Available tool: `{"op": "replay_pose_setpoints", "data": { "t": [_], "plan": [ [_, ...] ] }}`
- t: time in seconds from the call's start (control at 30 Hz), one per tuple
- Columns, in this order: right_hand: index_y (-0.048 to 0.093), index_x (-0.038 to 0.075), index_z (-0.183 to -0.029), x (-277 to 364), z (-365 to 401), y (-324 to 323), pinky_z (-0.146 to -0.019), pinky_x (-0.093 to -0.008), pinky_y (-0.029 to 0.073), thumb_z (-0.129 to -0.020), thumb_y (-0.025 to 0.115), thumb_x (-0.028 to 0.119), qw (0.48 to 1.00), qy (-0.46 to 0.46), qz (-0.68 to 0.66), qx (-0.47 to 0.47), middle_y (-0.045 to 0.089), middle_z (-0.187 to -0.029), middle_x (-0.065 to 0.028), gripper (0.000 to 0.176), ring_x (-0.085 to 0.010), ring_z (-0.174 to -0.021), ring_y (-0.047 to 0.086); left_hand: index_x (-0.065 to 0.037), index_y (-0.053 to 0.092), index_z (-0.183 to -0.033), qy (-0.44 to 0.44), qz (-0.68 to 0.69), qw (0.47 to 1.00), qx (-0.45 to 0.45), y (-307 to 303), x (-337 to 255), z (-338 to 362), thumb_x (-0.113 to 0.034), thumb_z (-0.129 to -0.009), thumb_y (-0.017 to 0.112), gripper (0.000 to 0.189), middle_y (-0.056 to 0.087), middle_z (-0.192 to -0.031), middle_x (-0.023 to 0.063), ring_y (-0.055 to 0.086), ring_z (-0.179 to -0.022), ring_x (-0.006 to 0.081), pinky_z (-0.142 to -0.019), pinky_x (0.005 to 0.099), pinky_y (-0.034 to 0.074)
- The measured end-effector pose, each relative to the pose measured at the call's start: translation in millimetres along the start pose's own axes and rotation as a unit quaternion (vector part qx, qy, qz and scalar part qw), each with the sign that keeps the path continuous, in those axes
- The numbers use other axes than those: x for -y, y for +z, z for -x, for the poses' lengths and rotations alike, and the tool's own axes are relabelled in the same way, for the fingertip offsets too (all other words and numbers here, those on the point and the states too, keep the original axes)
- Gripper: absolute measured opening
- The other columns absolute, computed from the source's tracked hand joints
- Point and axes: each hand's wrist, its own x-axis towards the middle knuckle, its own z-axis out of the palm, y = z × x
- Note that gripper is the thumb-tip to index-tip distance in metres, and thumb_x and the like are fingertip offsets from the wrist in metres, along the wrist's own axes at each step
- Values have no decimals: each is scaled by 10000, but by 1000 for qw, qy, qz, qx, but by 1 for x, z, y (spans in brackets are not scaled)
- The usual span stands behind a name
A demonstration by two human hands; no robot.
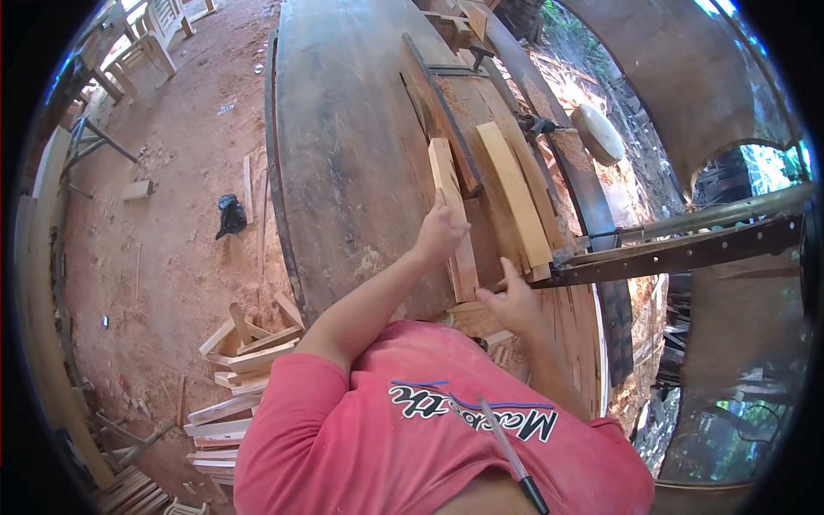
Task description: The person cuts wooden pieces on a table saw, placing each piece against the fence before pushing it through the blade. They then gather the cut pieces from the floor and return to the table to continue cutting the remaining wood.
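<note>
On the wooden surface [343, 146] in front of you, the wooden block [453, 189] lies lengthwise just left of the near end of the rusty bar [439, 112], though you can't tell from here whether the two touch. Your left hand [444, 230] is wrapped around the block near its middle; your right hand [515, 302] is spread and appears to hold nothing, its thumb close to the block's near end. With one hand doing all the gripping, the block could swivel if its far end caught the bar — the near end, backed by no firm hold, would probably swing first. The dark slit [414, 99] beside the bar deserves the most care: whether a blade stands in it can't be made out, but if one does, a forward slip could carry your left fingers toward it. The sawdust [463, 101] behind the bar could make wood slide more easily than you expect, should it spread under the block. The pale plank [515, 197] lies near your right hand — a careless sweep might knock it askew. Watch the pen [515, 455] against your shirt too; leaning over might shake it loose.
</note>
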Motion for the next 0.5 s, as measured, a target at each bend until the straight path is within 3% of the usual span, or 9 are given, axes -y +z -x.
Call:
{"op": "replay_pose_setpoints", "data": {
  "t": [0.03, 0.1, 0.13, 0.2, 0.23, 0.27, 0.33, 0.5],
  "plan": [
    [274, 60, -1500, 3, 5, 4, -913, -475, 470, -837, 673, 376, 999, 12, 5, 46, 613, -1060, -279, 835, -432, -1002, 612, 142, 359, -1381, -3, 5, 1000, 0, -2, -3, -1, -182, -853, 676, 695, 540, -1323, 276, 596, -1167, 314, -971, 328, 453],
    [262, 103, -1510, 2, 3, 23, -886, -486, 479, -852, 654, 368, 995, -10, 90, 40, 605, -1017, -278, 811, -443, -984, 612, 152, 458, -1308, -88, 223, 968, 70, -12, -10, -2, -208, -850, 681, 624, 340, -1476, 317, 532, -1244, 371, -996, 340, 445],
    [249, 147, -1521, -2, 1, 33, -860, -497, 489, -866, 636, 360, 984, -33, 170, 32, 597, -974, -277, 790, -454, -967, 612, 152, 458, -1308, -91, 225, 968, 71, -7, -2, -6, -208, -850, 681, 624, 340, -1476, 317, 532, -1244, 371, -996, 340, 445],
    [228, 209, -1531, -8, -14, 34, -794, -526, 502, -891, 593, 346, 986, -37, 162, 6, 584, -894, -263, 749, -467, -909, 616, 160, 601, -1089, 11, 93, 992, 89, 9, 22, -17, -248, -851, 671, 477, 157, -1513, 379, 358, -1356, 464, -1112, 424, 328],
    [230, 213, -1530, -8, -20, 31, -772, -533, 503, -897, 581, 339, 987, -42, 157, 7, 587, -904, -268, 735, -463, -890, 620, 129, 633, -1061, 34, -14, 992, 120, 6, 18, -18, -291, -869, 640, 463, 116, -1516, 391, 191, -1424, 489, -1160, 486, 226],
    [232, 218, -1529, -8, -24, 30, -750, -540, 504, -903, 570, 331, 988, -45, 150, 9, 591, -914, -272, 720, -459, -870, 624, 129, 633, -1061, 33, -12, 992, 121, 6, 15, -17, -291, -869, 640, 463, 116, -1516, 391, 191, -1424, 489, -1160, 486, 226],
    [241, 222, -1527, -7, -30, 30, -751, -544, 503, -905, 564, 324, 986, -43, 160, 11, 593, -905, -274, 708, -464, -848, 625, 119, 672, -893, 31, 27, 992, 121, 7, 12, -16, -292, -898, 605, 416, 88, -1516, 390, 183, -1434, 452, -1181, 504, 129],
    [270, 216, -1518, -4, -43, 27, -756, -554, 501, -901, 553, 302, 984, -51, 167, 26, 606, -869, -278, 685, -477, -809, 627, 72, 696, -876, 31, 35, 993, 109, 15, 19, -23, -287, -926, 550, 391, 19, -1526, 385, 143, -1436, 462, -1187, 498, 118]
  ]
}}
